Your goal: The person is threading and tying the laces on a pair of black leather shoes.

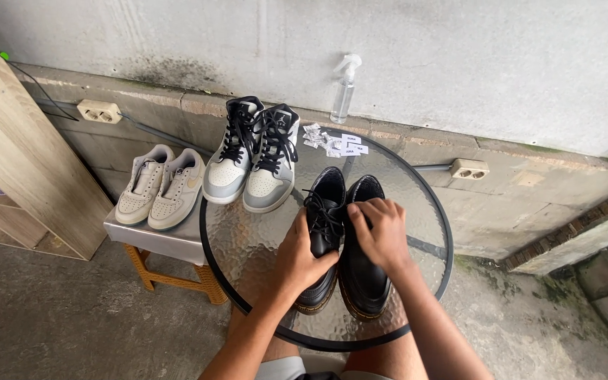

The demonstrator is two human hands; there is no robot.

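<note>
A pair of black leather lace-up shoes stands on a round glass table point(248, 239). My left hand point(302, 257) grips the side of the left black shoe point(324, 211), whose laces lie loose across its top. My right hand point(381, 232) rests on the right black shoe point(362, 281), fingers curled at its tongue and lace area. The two hands almost touch over the shoes.
Grey-and-white high-top sneakers point(253, 158) and beige low sneakers point(160, 186) stand on a metal-topped stool point(153, 239) at the left. Small white packets point(332, 143) lie at the table's far edge. A spray bottle point(344, 90) stands on the ledge. A wooden shelf point(15, 162) is at far left.
</note>
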